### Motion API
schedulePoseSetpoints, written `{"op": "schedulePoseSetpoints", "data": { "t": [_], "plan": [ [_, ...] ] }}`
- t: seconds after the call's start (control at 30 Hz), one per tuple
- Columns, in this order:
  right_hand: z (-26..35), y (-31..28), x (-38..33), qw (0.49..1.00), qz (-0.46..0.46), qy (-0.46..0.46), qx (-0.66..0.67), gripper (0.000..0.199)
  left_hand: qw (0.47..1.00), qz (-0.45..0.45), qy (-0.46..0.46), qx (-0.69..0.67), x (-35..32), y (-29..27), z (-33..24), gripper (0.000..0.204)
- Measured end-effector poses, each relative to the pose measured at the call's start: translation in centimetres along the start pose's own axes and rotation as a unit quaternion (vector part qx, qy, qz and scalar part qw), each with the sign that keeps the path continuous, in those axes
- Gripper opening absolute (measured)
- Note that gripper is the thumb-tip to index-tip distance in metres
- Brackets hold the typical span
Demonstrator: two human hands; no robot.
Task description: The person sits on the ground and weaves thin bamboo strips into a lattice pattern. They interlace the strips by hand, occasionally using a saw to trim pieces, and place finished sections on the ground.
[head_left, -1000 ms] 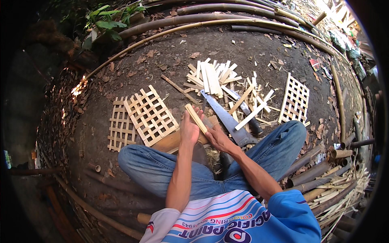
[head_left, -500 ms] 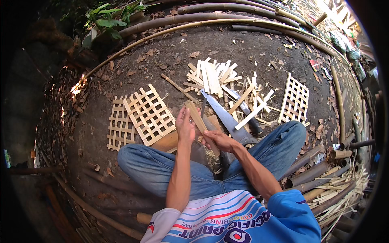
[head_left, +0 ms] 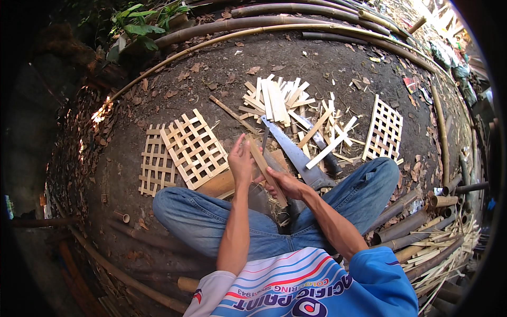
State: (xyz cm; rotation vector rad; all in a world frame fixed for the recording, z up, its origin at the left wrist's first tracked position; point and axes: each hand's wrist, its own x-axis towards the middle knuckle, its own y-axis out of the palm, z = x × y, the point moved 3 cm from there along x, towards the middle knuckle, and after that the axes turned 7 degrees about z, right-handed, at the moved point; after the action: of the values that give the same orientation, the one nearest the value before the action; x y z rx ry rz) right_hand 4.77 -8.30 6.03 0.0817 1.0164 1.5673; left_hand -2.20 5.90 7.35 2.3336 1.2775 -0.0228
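Observation:
My right hand [head_left: 285, 183] is closed around the lower half of a small bundle of flat bamboo strips [head_left: 259, 157], held at a slant above my lap. Beside the upper part of the bundle is my left hand [head_left: 241, 161], its fingers stretched upward and not wrapped round the strips. Whether its palm touches them I cannot tell. Just past my hands a handsaw [head_left: 289, 145] lies on the ground, teeth along its blade. A long knife with a dark handle [head_left: 332, 163] rests to the right of the saw, partly under loose strips.
Cut bamboo strips [head_left: 274, 100] lie heaped ahead. Two woven bamboo lattices [head_left: 194, 149] overlap on the left, and another lattice [head_left: 383, 129] lies on the right. A thick bamboo piece [head_left: 215, 185] sits by my left knee. Bamboo poles [head_left: 253, 24] line the far edge.
My left hand has loosened from the upper end of the bundle, its fingers now straighter. The bundle has turned slightly and looks narrower. My right hand still holds it.

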Motion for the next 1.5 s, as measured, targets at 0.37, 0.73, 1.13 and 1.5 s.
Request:
{"op": "schedulePoseSetpoints", "data": {
  "t": [0.37,0.73,1.13,1.5],
  "plan": [
    [0.3,0.2,-0.2,0.999,-0.023,0.003,-0.041,0.062,0.998,-0.029,-0.010,0.047,-0.4,0.2,-0.3,0.043],
    [-0.3,-0.2,0.1,0.985,-0.009,-0.022,-0.170,0.054,0.999,-0.031,-0.026,0.004,0.0,-0.8,0.9,0.055],
    [0.5,1.2,-0.7,0.996,0.056,0.007,-0.069,0.047,0.983,0.000,-0.072,-0.170,0.2,-1.6,-0.1,0.053],
    [-2.2,0.9,0.7,0.989,-0.053,-0.028,-0.135,0.039,0.938,-0.182,0.114,0.271,-0.6,0.0,-0.7,0.064]
  ]
}}
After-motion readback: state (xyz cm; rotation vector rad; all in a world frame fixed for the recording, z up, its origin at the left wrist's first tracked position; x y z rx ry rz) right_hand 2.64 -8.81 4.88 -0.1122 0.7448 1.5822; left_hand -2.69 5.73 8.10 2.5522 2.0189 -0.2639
